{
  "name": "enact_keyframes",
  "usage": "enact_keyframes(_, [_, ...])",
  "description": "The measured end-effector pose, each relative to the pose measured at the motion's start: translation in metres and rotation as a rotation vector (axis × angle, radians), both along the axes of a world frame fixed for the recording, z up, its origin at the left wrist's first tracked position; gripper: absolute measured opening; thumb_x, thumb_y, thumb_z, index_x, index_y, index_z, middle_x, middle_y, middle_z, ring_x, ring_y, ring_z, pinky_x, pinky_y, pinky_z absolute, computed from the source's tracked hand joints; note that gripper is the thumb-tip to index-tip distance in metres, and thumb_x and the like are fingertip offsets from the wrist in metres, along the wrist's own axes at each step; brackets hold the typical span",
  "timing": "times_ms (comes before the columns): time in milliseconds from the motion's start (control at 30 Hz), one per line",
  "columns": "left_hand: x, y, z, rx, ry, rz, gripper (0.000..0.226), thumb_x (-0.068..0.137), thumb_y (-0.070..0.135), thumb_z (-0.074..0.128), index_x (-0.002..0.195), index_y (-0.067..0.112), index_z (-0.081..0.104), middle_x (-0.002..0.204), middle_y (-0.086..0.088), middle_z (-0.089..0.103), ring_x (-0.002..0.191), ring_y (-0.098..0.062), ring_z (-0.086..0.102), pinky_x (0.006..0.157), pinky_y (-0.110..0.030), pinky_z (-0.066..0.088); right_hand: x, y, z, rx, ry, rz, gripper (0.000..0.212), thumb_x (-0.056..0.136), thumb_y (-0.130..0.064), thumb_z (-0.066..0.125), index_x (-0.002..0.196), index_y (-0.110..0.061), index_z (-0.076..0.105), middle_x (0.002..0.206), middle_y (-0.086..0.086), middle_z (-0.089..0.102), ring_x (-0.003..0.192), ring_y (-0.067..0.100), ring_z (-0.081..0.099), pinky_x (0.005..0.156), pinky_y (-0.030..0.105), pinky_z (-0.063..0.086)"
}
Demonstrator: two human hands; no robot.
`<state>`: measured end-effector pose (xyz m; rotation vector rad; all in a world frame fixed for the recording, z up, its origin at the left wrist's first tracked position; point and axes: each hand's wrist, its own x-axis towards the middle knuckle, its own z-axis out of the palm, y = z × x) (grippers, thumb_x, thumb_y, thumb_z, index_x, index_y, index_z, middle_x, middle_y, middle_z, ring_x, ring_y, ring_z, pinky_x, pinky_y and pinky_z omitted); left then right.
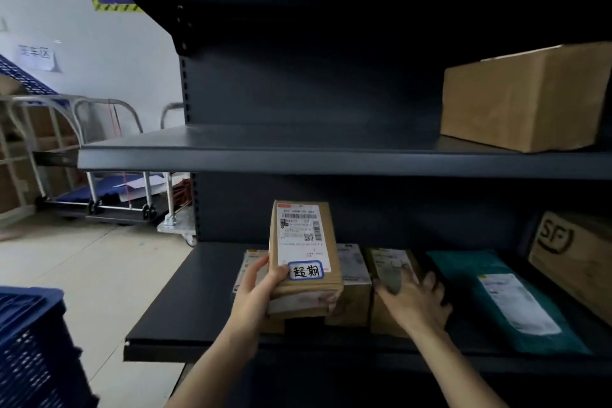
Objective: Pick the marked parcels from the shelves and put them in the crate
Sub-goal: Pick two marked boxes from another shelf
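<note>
Left hand [256,291] grips marked parcel [306,255] by its lower left edge: upright, lifted above the row of pkgs on lower shelf [185,301], blue-framed sticker facing cam. Right hand [414,301] lies on a brown box [384,321] in that row, blurred, so can't tell if it grips. Open shelf surface runs left of the row to the front edge. Upper shelf [298,156] overhangs, w/ carton [523,96] far right. Blue crate [29,348] sits low left, open floor [99,262] btw it & shelf.
</note>
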<state>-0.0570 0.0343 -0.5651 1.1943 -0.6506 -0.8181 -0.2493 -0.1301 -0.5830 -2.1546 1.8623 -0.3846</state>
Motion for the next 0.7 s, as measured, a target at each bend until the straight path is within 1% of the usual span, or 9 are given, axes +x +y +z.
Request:
enact_keyframes(100, [-0.001,-0.004,-0.004,0.001,0.004,0.021,0.082,0.052,0.060,0.073,0.126,0.031,0.053,0.119,-0.002,0.067,0.111,-0.024,0.062,0.104,-0.051,0.042,-0.005,-0.001,-0.003,0.029,-0.037,0.044,0.078,0.079,-0.077,0.036,0.142,-0.032,0.030,0.155,0.016,0.009,0.136,0.039,0.019,0.105,0.048,0.034])
enact_keyframes(200, [0.010,-0.002,-0.005,0.021,-0.044,0.105,0.084,0.054,0.057,0.073,0.129,0.030,0.050,0.117,-0.003,0.067,0.109,-0.024,0.062,0.102,-0.050,0.044,0.000,0.002,-0.002,0.037,-0.031,0.089,0.084,0.074,-0.080,0.041,0.142,-0.033,0.029,0.153,0.017,0.010,0.135,0.039,0.020,0.103,0.047,0.036])
enact_keyframes(300, [0.024,0.000,-0.003,0.042,-0.069,0.159,0.072,0.066,0.049,0.070,0.130,0.025,0.050,0.116,-0.006,0.067,0.105,-0.026,0.064,0.098,-0.052,0.047,0.006,0.005,-0.004,0.016,-0.051,0.108,0.081,0.072,-0.078,0.045,0.139,-0.034,0.033,0.153,0.017,0.013,0.134,0.039,0.021,0.102,0.046,0.037])
enact_keyframes(400, [0.038,-0.001,-0.003,0.046,-0.079,0.207,0.056,0.081,0.039,0.069,0.131,0.020,0.051,0.120,-0.010,0.064,0.107,-0.028,0.063,0.099,-0.053,0.047,0.014,0.007,-0.008,0.010,-0.079,0.183,0.078,0.071,-0.077,0.047,0.137,-0.037,0.035,0.153,0.016,0.013,0.136,0.038,0.019,0.104,0.046,0.036])
enact_keyframes(500, [0.044,-0.002,-0.002,0.050,-0.084,0.219,0.051,0.082,0.037,0.067,0.129,0.021,0.054,0.119,-0.009,0.065,0.107,-0.028,0.062,0.099,-0.051,0.047,0.020,0.011,-0.012,0.015,-0.088,0.259,0.083,0.069,-0.079,0.048,0.139,-0.038,0.031,0.156,0.014,0.007,0.139,0.038,0.013,0.106,0.047,0.034])
enact_keyframes(600, [0.043,-0.003,-0.001,0.054,-0.112,0.196,0.043,0.085,0.033,0.065,0.126,0.023,0.056,0.116,-0.009,0.067,0.105,-0.027,0.064,0.096,-0.049,0.049,0.020,0.012,-0.016,-0.002,-0.110,0.259,0.084,0.068,-0.080,0.049,0.138,-0.039,0.031,0.156,0.013,0.007,0.140,0.037,0.012,0.106,0.046,0.034])
enact_keyframes(700, [0.041,-0.002,0.000,0.073,-0.120,0.170,0.047,0.074,0.038,0.071,0.118,0.028,0.060,0.111,-0.008,0.070,0.103,-0.027,0.065,0.096,-0.049,0.049,0.019,0.012,-0.018,-0.036,-0.108,0.232,0.083,0.067,-0.082,0.047,0.136,-0.038,0.035,0.155,0.013,0.011,0.139,0.036,0.015,0.105,0.044,0.036])
